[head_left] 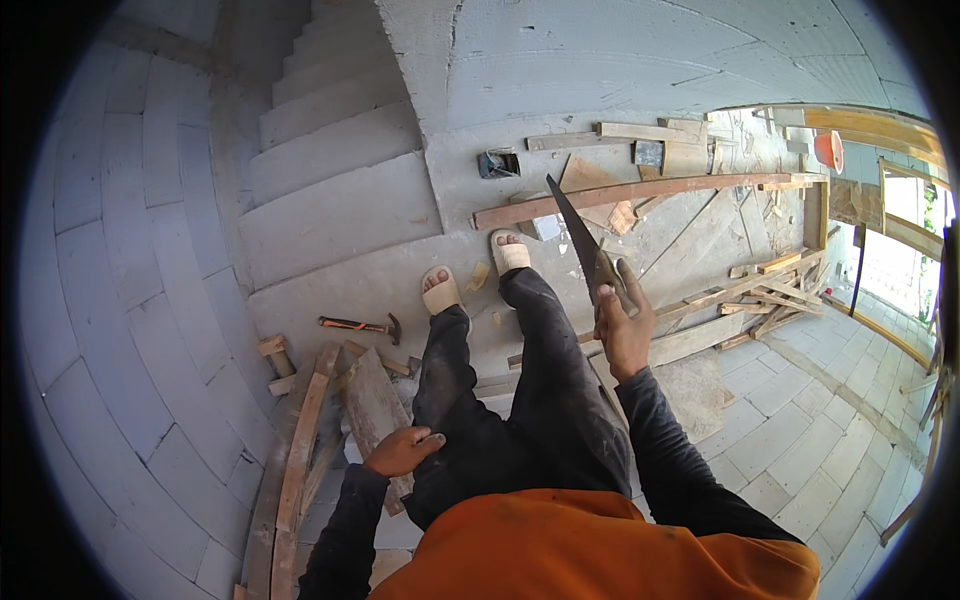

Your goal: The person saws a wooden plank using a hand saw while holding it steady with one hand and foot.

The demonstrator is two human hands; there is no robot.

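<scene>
With the right hand [624,333] wrapped round the handsaw [583,242] near the right leg [545,320] (left hand [400,452] loosely curled, seemingly empty, against the left thigh [468,450]), stumbling over loose timber [372,405] could swing the blade [567,213] inward.

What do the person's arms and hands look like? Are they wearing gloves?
No gloves! The left hand and right hand are both bare. The left sleeve and right sleeve are long and dark, nearly black, and come down to about the wrists. The right one looks a bit greyish along the forearm. An orange top shows too.
</scene>
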